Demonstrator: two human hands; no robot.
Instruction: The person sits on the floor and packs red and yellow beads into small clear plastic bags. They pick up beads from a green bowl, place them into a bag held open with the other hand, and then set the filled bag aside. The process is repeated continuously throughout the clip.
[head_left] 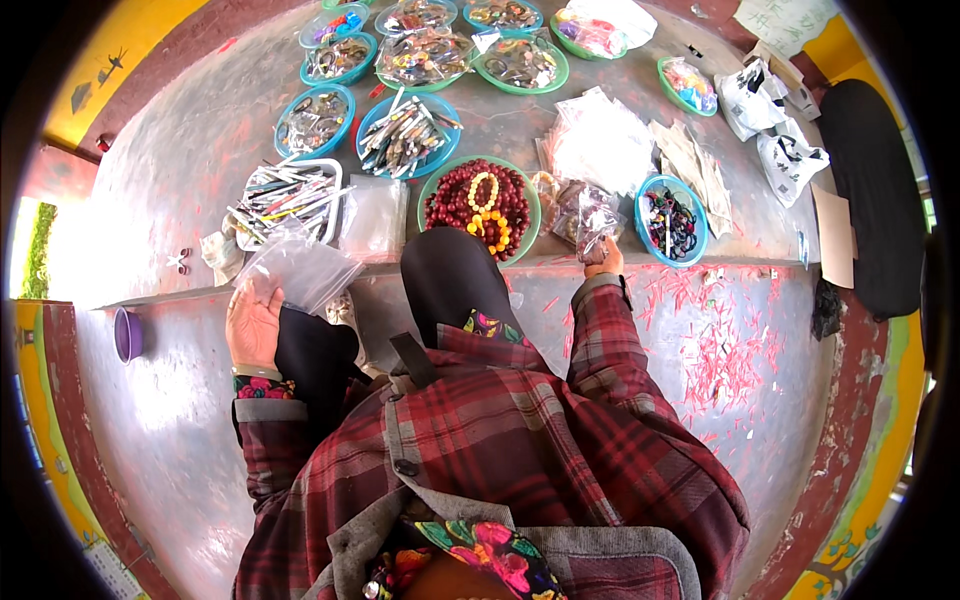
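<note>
My left hand is at the left, above my knee, its fingers closed on the edge of a clear plastic bag that looks flat. Out to the right, my right hand grips a clear bag of dark bracelets at the edge of the raised floor. Between the hands stands a green basin of dark red bead bracelets, with yellow bead bracelets on top. A stack of clear bags lies left of this basin. Right of my right hand is a blue basin of small dark items.
A white tray of pens and a blue basin of pens stand at the left. Several bagged-goods basins fill the back. White bags lie right of centre. Red scraps litter the lower floor. A purple bucket stands far left.
</note>
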